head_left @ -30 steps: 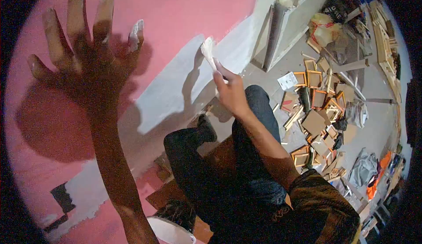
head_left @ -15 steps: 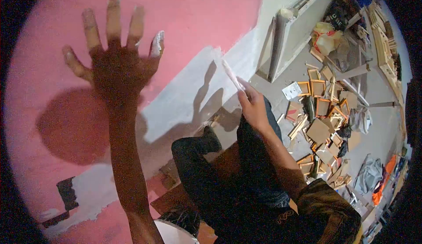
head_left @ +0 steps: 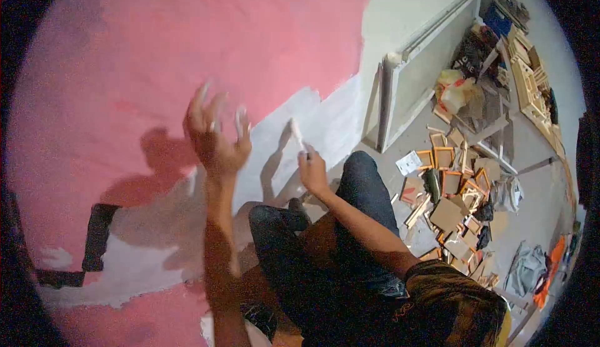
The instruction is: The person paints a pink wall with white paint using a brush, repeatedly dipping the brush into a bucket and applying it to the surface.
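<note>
Nearest, the dark-trousered knees [head_left: 325, 247] of the crouching person fill the foreground below the pink wall [head_left: 206, 40]. Just above them, the right hand [head_left: 312, 170] pinches the handle of a narrow white-coated putty blade [head_left: 296, 134], whose tip lies against the grey-white patch of fresh filler [head_left: 275, 140] low on that wall. The left hand [head_left: 215, 137] hangs off the wall with fingers spread and loosely curled, gripping nothing, its tips smeared white. To spread well, I judge the blade should lie flat, drawn in long overlapping strokes toward the patch's pink edge. Farther right of the wall, a white panel [head_left: 412, 78] leans upright, and beyond it small wooden frames [head_left: 459, 184] litter the floor.
</note>
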Demonstrator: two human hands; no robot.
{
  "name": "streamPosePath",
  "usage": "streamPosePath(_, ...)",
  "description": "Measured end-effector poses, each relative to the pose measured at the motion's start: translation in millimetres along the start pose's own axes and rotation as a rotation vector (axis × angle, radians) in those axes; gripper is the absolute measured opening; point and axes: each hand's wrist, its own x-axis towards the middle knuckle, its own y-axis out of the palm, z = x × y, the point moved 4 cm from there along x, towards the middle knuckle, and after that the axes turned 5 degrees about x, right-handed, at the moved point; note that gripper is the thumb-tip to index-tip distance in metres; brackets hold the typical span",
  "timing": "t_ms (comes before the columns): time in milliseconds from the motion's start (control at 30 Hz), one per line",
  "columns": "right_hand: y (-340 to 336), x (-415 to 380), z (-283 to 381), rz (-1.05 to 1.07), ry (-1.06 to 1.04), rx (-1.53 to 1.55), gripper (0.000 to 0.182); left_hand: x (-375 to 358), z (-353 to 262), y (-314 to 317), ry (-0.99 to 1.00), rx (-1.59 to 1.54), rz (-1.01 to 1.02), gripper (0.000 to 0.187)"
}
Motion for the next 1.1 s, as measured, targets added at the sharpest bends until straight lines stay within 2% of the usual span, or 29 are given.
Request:
streamPosePath(33,2,0,-10,-0.012,0.04,-0.019,0.039,-23,0,-19,-0.068,-0.018,-0.071,0.039)
streamPosePath(133,-3,29,-36,-0.207,0.024,0.179,0.039,-125,-13,-63,-0.533,-0.04,-0.163,0.032)
streamPosePath(167,-1,40,-31,-0.232,0.06,0.235,0.039,-151,-19,-70,-0.659,-0.167,-0.239,0.03)
streamPosePath(267,-10,49,13,-0.217,0.238,0.494,0.038,-210,-46,-95,-0.876,-0.182,-0.263,0.026)
streamPosePath(367,38,48,-14,-0.066,-0.035,0.16,0.032,-236,-60,-106,-1.1,-0.293,-0.301,0.026)
streamPosePath(433,34,7,-4,-0.026,-0.231,0.061,0.03,-248,-63,-118,-1.187,-0.292,-0.296,0.029)
streamPosePath(500,6,-18,22,0.101,-0.125,0.203,0.031,-248,-68,-123,-1.18,-0.314,-0.315,0.029)
streamPosePath(533,7,-6,5,0.089,-0.106,0.199,0.03,-248,-71,-126,-1.177,-0.325,-0.324,0.029)
streamPosePath(567,2,9,-13,0.012,-0.094,0.228,0.03,-248,-74,-129,-1.175,-0.336,-0.33,0.028)
streamPosePath(633,-14,29,-1,-0.143,-0.055,0.283,0.031,-253,-79,-136,-1.184,-0.376,-0.297,0.023)
streamPosePath(733,-14,53,27,-0.187,-0.092,0.32,0.028,-264,-86,-137,-1.147,-0.413,-0.276,0.02)
streamPosePath(833,7,29,64,-0.035,-0.106,0.19,0.025,-271,-90,-137,-1.115,-0.423,-0.299,0.021)
streamPosePath(900,40,-7,62,0.157,-0.038,0.329,0.02,-272,-92,-136,-1.11,-0.416,-0.336,0.023)
streamPosePath(967,62,-49,71,0.121,-0.347,0.164,0.02,-271,-88,-139,-1.098,-0.397,-0.31,0.025)
streamPosePath(1033,66,-89,85,0.379,-0.078,0.341,0.024,-268,-85,-147,-1.09,-0.364,-0.287,0.027)
streamPosePath(1100,70,-111,73,0.355,-0.187,0.375,0.027,-261,-82,-155,-1.082,-0.327,-0.279,0.029)
